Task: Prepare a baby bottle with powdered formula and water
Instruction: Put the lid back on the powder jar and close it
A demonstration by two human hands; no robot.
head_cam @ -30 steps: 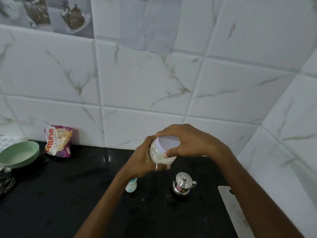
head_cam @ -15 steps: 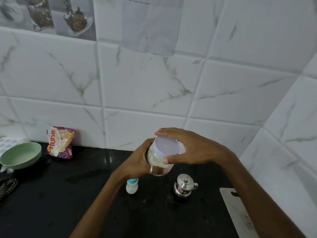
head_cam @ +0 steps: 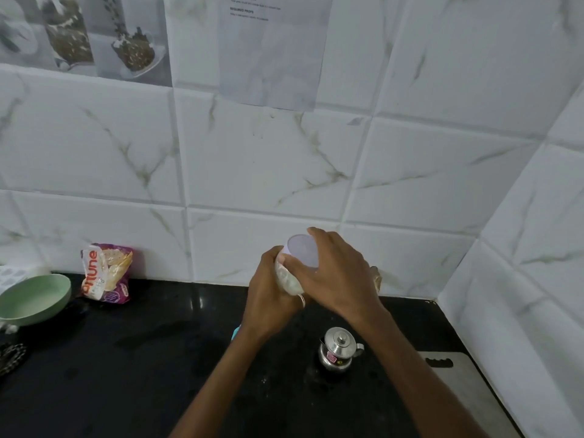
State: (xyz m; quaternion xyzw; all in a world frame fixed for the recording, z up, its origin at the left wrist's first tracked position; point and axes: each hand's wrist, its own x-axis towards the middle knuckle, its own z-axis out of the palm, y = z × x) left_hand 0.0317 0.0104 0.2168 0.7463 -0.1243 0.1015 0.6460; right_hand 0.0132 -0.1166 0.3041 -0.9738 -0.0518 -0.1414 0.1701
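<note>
A clear jar of white powder (head_cam: 288,279) with a pale lilac lid (head_cam: 302,250) is held above the black counter (head_cam: 132,368), tilted towards me. My left hand (head_cam: 271,298) grips the jar's body from the left. My right hand (head_cam: 335,273) curls over the lid, fingers around its rim. The baby bottle (head_cam: 235,332) stands on the counter behind my left wrist; only a sliver of its teal cap shows. A small steel kettle (head_cam: 338,348) with a lid stands on the counter below my right forearm.
A purple and orange food packet (head_cam: 106,272) leans against the tiled wall at the left. A pale green bowl (head_cam: 33,300) sits at the far left edge. A grey cutting board (head_cam: 464,393) lies at the right. Tiled walls meet in the right corner.
The jar and both hands have moved slightly towards the wall. My right hand's fingers have shifted around the lid. The bottle is now mostly hidden by my left wrist.
</note>
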